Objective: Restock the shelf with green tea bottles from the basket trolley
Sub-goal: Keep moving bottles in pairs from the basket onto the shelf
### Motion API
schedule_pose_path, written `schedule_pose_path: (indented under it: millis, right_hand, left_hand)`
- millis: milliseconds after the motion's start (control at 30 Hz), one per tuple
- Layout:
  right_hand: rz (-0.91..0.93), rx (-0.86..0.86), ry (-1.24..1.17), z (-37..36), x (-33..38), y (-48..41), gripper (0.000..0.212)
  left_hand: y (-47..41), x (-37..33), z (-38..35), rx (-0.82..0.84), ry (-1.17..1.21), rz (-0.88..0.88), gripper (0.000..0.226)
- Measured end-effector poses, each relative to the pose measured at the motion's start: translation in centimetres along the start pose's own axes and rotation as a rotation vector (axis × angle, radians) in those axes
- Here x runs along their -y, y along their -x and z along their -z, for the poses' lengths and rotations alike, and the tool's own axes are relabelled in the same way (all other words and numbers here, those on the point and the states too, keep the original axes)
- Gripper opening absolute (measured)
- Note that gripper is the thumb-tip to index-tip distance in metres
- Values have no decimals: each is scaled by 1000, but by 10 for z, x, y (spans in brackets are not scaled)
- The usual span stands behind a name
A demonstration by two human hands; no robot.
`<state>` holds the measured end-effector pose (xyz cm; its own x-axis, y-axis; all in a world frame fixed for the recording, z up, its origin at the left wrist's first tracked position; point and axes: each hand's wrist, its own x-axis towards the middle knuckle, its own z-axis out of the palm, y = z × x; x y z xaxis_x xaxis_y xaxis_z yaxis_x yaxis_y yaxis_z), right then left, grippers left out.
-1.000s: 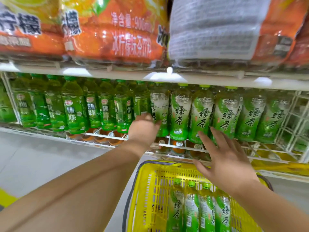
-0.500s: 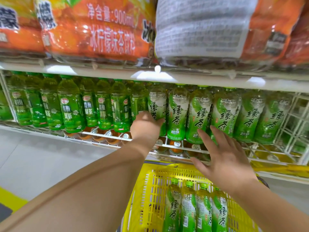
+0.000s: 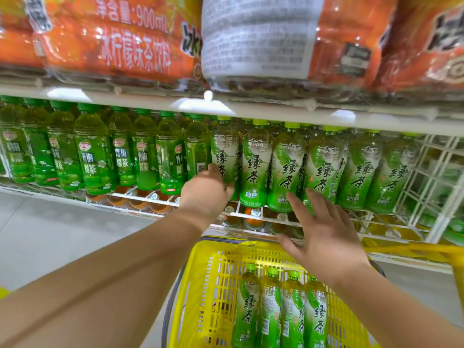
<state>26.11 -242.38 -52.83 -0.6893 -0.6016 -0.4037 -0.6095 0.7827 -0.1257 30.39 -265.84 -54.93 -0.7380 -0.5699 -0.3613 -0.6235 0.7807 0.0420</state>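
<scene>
Green tea bottles (image 3: 326, 172) with light green caps stand in a row on the white wire shelf (image 3: 251, 216). My left hand (image 3: 207, 192) wraps around the leftmost green tea bottle (image 3: 224, 151) of that row, low on its body. My right hand (image 3: 324, 227) hovers with fingers spread just in front of the bottles further right, fingertips near their bases. Below, a yellow basket trolley (image 3: 208, 285) holds several more green tea bottles (image 3: 281, 310) lying side by side.
Darker green plum tea bottles (image 3: 93, 156) fill the shelf's left part. Shrink-wrapped orange packs (image 3: 120, 38) sit on the shelf above. A white wire divider (image 3: 437, 187) closes the right end. Orange-capped bottles (image 3: 252, 217) show on the level beneath. Grey floor lies at the left.
My left hand has reached in and closed around the leftmost green tea bottle. My right hand has risen slightly toward the bottle bases. The view has drawn closer to the shelf.
</scene>
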Motion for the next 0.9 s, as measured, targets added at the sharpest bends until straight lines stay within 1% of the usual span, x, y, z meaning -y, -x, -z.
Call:
schedule_pose_path:
  millis: [67,133,300,400,500,633,733,900]
  right_hand:
    - [-3,22,3,4,2,0,81]
    - [-15,38,-13,6,3,-1,80]
    - [-39,53,-3,6,7,1,79]
    - [-56,37,12,6,14,5,80]
    - [-84,0,27,5,21,12,81]
    - [-129,-54,24,1,30,23,84]
    - [-175,-33,66,-8,33,34,87]
    - [-212,-49,60,-27,35,57,89]
  left_hand:
    - [10,5,-1,-32,-59,-75,49]
    - [20,7,-1,-40,-97,-137,52]
    - [44,20,-13,-36,-220,-314,76]
    - [60,32,-18,-30,-254,-358,88]
    - [74,40,-17,-24,-261,-382,95]
    - [88,51,-20,22,-253,-424,97]
    - [93,53,-24,30,-270,-499,97]
    - [109,50,-36,-15,-288,-583,93]
